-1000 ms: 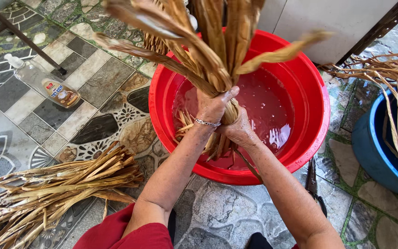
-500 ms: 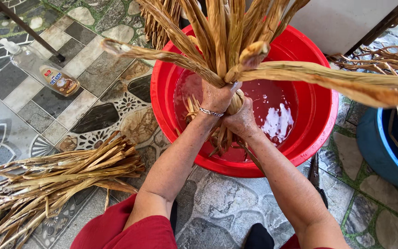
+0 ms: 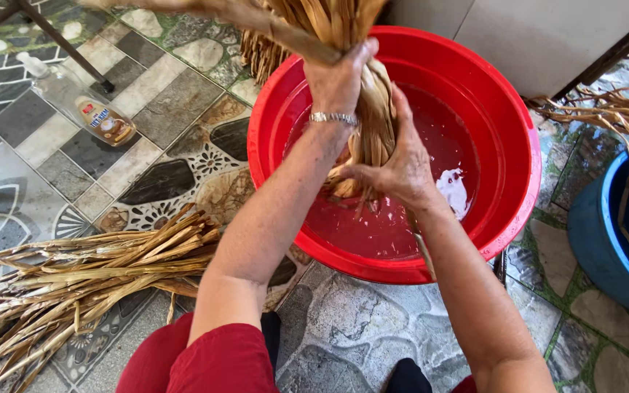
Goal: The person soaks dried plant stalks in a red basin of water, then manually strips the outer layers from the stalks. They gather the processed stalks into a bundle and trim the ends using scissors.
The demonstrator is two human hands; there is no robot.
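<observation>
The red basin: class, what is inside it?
The red basin holds shallow water with white foam. Both hands grip a bundle of dried leaves over it, hiding part of the bottom.

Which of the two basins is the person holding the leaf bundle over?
The red basin with sudsy water, where both hands hold the bundle; the blue basin sits apart at the right edge.

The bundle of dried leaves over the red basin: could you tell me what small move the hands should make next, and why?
Probably a downward squeeze with the right hand along the bundle of dried leaves. The left hand grips the bundle higher up, and its lower ends hang just above the foamy water in the red basin, so any runoff would likely fall back into it.
</observation>
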